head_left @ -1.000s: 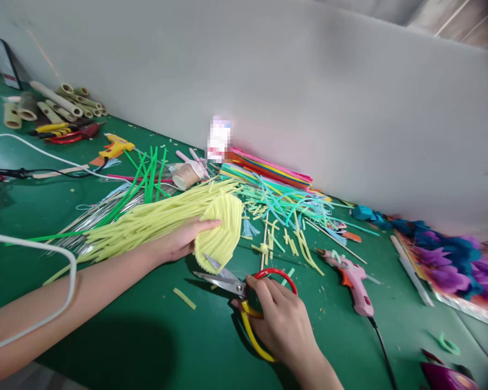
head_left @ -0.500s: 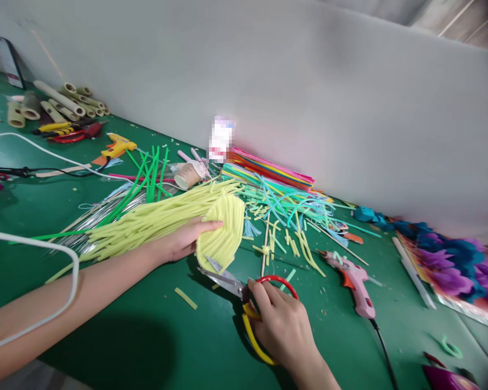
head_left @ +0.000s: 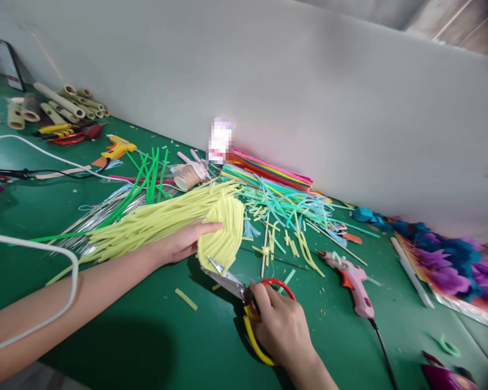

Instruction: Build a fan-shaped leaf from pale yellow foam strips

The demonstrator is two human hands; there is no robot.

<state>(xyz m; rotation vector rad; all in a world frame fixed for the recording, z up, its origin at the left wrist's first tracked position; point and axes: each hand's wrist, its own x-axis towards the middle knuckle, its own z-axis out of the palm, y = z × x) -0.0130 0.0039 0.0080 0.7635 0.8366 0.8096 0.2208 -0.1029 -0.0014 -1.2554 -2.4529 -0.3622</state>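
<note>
Left hand (head_left: 187, 238) pinches the yellow fuzzy panel (head_left: 224, 230), thumb flat on its face, fingers mostly hidden behind. Panel is ribbed, made of soft rods laid side by side, rounded outline. It sits mid-view, held at the right end of a loose bundle of long yellow stems (head_left: 146, 223), same fuzzy texture.

Right hand (head_left: 282, 325) is closed round the scissors (head_left: 230, 284): bare metal blades, one red loop, one yellow. Blades parted slightly at the panel's lower edge, one tip over its face; can't tell if they bite.

Around it: smooth green table (head_left: 138, 325), thin yellow offcuts near the panel, straight green stems (head_left: 151, 176) left, glossy silver strands under them, twine spool (head_left: 186, 177) behind, pink plastic glue gun (head_left: 360, 292) right, hollow bamboo tubes (head_left: 61, 100) far left.
</note>
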